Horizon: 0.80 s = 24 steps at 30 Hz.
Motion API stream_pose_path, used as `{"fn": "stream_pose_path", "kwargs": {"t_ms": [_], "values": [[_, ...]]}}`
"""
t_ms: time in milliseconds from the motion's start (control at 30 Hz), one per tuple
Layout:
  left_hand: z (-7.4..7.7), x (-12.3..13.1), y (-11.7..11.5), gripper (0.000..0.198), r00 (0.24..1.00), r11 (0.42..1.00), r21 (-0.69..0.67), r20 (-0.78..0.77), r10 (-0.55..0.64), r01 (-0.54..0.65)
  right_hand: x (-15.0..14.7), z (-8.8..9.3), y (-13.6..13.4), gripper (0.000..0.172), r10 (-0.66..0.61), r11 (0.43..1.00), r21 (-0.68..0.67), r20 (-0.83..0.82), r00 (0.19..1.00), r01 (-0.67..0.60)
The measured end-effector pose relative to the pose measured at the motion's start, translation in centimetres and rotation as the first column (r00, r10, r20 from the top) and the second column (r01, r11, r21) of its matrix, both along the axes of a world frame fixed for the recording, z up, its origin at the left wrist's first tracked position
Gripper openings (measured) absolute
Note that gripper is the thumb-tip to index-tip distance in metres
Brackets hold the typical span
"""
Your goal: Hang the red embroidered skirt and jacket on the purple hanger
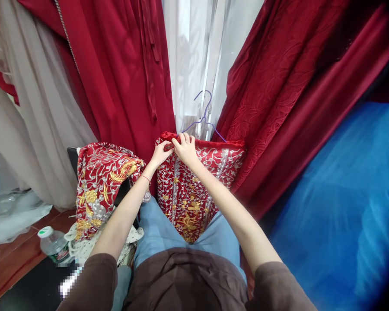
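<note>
A red garment [194, 185] with gold and silver embroidery hangs on a purple wire hanger [205, 113] and rests across my lap. Both hands meet at its top edge, left of the hanger's hook. My left hand [162, 152] pinches the red band there, fingers closed on the cloth. My right hand [185, 147] is curled over the same edge right beside it, also gripping the fabric. A thin red string circles my left wrist.
A second embroidered red garment [100, 185] is draped over a chair at my left. A plastic water bottle [53, 245] stands near it on the wooden floor. Red gowns [294, 95], white sheer fabric [194, 56] and beige cloth [35, 121] hang around; blue fabric [343, 203] fills the right.
</note>
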<state>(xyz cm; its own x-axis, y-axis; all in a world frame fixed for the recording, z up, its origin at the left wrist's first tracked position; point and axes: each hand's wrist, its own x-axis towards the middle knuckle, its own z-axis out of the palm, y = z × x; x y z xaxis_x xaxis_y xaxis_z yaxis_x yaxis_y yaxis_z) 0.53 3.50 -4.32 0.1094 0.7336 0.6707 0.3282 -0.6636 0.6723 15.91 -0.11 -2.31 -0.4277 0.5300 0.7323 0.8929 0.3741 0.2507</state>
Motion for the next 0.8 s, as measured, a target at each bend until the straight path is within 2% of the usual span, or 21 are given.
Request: {"fn": "stream_pose_path", "kwargs": {"t_ms": [233,467,533,600,667,733,800], "values": [[-1.0,-1.3,0.8,0.018,0.998,0.999,-0.051,0.058,-0.01,0.013,0.7,0.2,2.0,0.038,0.048,0.997,-0.057,0.096,0.994,-0.043],[-2.0,-2.4,1.4,0.006,0.972,0.966,-0.101,-0.009,0.237,-0.236,0.9,1.0,1.8,0.038,0.037,0.994,-0.109,0.087,0.995,-0.027],[-2.5,-3.0,1.4,0.008,0.968,0.954,-0.161,-0.061,0.245,-0.252,1.1,1.3,1.4,0.037,0.046,0.991,-0.13,0.086,0.995,-0.034],[-2.8,-3.3,1.3,0.013,0.974,0.957,-0.192,-0.105,0.201,-0.218,1.5,1.4,0.9,0.036,0.102,0.989,-0.119,0.11,0.989,-0.089],[-2.7,-3.2,1.0,0.028,0.983,0.977,-0.136,-0.111,0.147,-0.161,2.3,1.3,0.3,0.036,0.151,0.988,-0.058,0.114,0.982,-0.145],[-2.2,-2.7,0.5,0.041,0.989,0.992,-0.023,-0.088,0.119,-0.121,3.2,0.8,-0.5,0.036,0.141,0.99,-0.012,0.075,0.987,-0.141],[-1.6,-2.0,-0.2,0.035,0.992,0.993,0.061,-0.075,0.104,-0.1,4.2,0.0,-1.2,0.035,0.079,0.995,-0.061,0.014,0.997,-0.078]]}}
